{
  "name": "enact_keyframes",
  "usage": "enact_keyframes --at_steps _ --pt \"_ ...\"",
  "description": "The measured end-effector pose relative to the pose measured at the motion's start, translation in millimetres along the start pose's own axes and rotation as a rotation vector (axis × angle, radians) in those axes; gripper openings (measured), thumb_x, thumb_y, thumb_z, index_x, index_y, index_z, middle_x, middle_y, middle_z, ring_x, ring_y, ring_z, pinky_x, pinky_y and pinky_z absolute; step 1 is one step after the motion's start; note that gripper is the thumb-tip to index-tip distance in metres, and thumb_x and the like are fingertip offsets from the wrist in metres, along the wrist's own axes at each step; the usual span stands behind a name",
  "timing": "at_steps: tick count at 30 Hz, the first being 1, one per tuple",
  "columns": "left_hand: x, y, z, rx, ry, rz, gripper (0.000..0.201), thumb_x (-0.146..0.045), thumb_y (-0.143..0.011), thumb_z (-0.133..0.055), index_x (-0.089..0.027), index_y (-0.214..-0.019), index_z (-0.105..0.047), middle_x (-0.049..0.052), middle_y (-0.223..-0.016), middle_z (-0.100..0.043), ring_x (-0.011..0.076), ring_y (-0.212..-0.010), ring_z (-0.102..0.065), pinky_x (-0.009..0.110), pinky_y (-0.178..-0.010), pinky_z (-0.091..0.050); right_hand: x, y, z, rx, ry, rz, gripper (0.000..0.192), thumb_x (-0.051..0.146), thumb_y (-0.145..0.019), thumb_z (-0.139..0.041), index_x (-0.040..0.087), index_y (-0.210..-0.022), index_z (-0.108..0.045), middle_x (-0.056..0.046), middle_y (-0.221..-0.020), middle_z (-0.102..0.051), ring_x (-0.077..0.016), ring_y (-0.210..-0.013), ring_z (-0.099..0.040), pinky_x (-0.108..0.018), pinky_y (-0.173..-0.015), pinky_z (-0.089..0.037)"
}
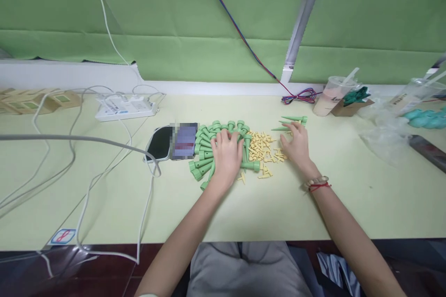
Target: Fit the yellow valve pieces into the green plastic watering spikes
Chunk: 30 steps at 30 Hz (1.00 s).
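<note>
On the pale green surface [104, 185], the left hand [227, 153] is laid open on the green spikes [204, 160], the right hand [297, 146] spread open beside the small yellow pieces [263, 148]; single pieces are best separated before pinching.

Blurred out: phone screen [184, 140]. Hidden under left hand [227, 152]: part of green spike pile [205, 158]. Cut off at right edge: teal items [427, 118].

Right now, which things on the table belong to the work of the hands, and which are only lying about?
In use:
- green spikes pile, under the left hand
- small yellow pieces, beside the right hand
- two or three separate green spikes near the right fingertips

Lying about:
- phone
- power strip
- drink cup
- plastic bags
</note>
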State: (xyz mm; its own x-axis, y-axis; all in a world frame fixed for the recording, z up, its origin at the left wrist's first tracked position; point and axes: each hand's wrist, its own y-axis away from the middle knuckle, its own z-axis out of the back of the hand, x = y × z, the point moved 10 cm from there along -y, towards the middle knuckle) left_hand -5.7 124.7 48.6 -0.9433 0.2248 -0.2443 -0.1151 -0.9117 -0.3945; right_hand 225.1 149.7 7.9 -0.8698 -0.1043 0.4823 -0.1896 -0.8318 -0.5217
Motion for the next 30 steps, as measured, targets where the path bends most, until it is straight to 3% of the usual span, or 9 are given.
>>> enact_keyframes --at_steps 2,6,12,14,16,19,23,26,30 --pt "-15.4 1.1 -4.6 0.081 0.133 -0.154 0.030 -0.043 -0.083 -0.045 -0.021 -0.096 -0.060 0.008 -0.096 -0.053 0.0224 -0.094 -0.048 0.036 -0.083 -0.032 -7.9 -0.3 -2.6 0.026 0.133 0.004 0.041 0.026 -0.074 -0.051 0.018 -0.114 -0.057 -0.015 -0.132 -0.037 -0.0334 -0.124 -0.030 -0.052 -0.095 -0.030" --pt "-44.2 20.9 -37.0 0.507 0.354 -0.439 0.045 -0.057 -0.064 -0.062 -0.023 -0.093 -0.060 0.003 -0.095 -0.052 0.0208 -0.094 -0.048 0.035 -0.088 -0.030 -26.2 1.5 -22.0 0.192 0.260 -0.010 0.036 0.027 -0.079 -0.046 0.018 -0.112 -0.057 -0.014 -0.142 -0.026 -0.0333 -0.131 -0.018 -0.058 -0.099 -0.018" --pt "-49.9 40.0 -49.5 0.853 0.567 -0.504 0.068 -0.053 -0.047 -0.076 -0.024 -0.104 -0.054 0.001 -0.094 -0.053 0.0196 -0.093 -0.047 0.031 -0.087 -0.031 -26.1 -1.3 -13.3 0.128 0.226 -0.072 0.044 0.030 -0.076 -0.053 0.011 -0.115 -0.054 -0.019 -0.142 -0.024 -0.0329 -0.129 -0.023 -0.056 -0.101 -0.019" --pt "-51.9 52.3 -50.6 1.023 0.616 -0.537 0.071 -0.047 -0.047 -0.078 -0.025 -0.110 -0.052 0.002 -0.101 -0.052 0.0193 -0.095 -0.047 0.028 -0.083 -0.034 -11.6 -5.5 0.4 0.077 0.095 -0.048 0.041 0.032 -0.071 -0.059 0.013 -0.107 -0.060 -0.018 -0.136 -0.034 -0.0327 -0.125 -0.031 -0.052 -0.099 -0.026" --pt "-53.5 64.2 -50.2 1.149 0.631 -0.585 0.074 -0.041 -0.048 -0.079 -0.028 -0.114 -0.051 0.002 -0.106 -0.052 0.0195 -0.099 -0.046 0.028 -0.084 -0.035 9.9 -7.0 -0.1 0.216 -0.163 0.009 0.032 0.036 -0.070 -0.061 0.014 -0.093 -0.064 -0.016 -0.111 -0.055 -0.0269 -0.106 -0.051 -0.043 -0.089 -0.041" --pt "-49.4 64.3 -56.2 1.132 0.559 -0.575 0.069 -0.037 -0.048 -0.080 -0.029 -0.111 -0.053 0.002 -0.106 -0.052 0.0219 -0.104 -0.043 0.034 -0.092 -0.030 40.1 23.2 -30.4 0.840 -0.487 -0.072 0.035 0.047 -0.069 -0.062 0.013 -0.079 -0.061 -0.007 -0.070 -0.063 -0.0170 -0.061 -0.060 -0.032 -0.059 -0.051" --pt "-39.9 45.9 -68.6 0.947 0.484 -0.468 0.051 -0.027 -0.053 -0.079 -0.023 -0.100 -0.059 0.003 -0.098 -0.051 0.0221 -0.101 -0.042 0.033 -0.089 -0.032 64.5 86.0 -37.7 1.447 -0.532 -0.167 0.044 0.043 -0.057 -0.073 0.013 -0.087 -0.061 -0.003 -0.065 -0.064 -0.0151 -0.054 -0.061 -0.026 -0.053 -0.051" --pt "-36.4 31.0 -63.2 0.819 0.554 -0.418 0.039 -0.026 -0.061 -0.074 -0.020 -0.096 -0.060 0.003 -0.093 -0.053 0.0187 -0.094 -0.046 0.029 -0.082 -0.036 62.0 107.8 -38.9 1.583 -0.427 -0.228 0.044 0.033 -0.052 -0.077 0.014 -0.088 -0.060 -0.002 -0.063 -0.065 -0.0158 -0.055 -0.063 -0.025 -0.053 -0.052" --pt "-37.7 13.9 -31.0 0.678 0.800 -0.387 0.028 -0.036 -0.071 -0.064 -0.020 -0.095 -0.061 0.003 -0.095 -0.056 0.0143 -0.088 -0.051 0.027 -0.081 -0.039 60.3 104.6 -46.4 1.498 -0.344 -0.201 0.032 0.025 -0.055 -0.073 0.014 -0.081 -0.059 -0.002 -0.061 -0.064 -0.0156 -0.054 -0.063 -0.023 -0.051 -0.051"
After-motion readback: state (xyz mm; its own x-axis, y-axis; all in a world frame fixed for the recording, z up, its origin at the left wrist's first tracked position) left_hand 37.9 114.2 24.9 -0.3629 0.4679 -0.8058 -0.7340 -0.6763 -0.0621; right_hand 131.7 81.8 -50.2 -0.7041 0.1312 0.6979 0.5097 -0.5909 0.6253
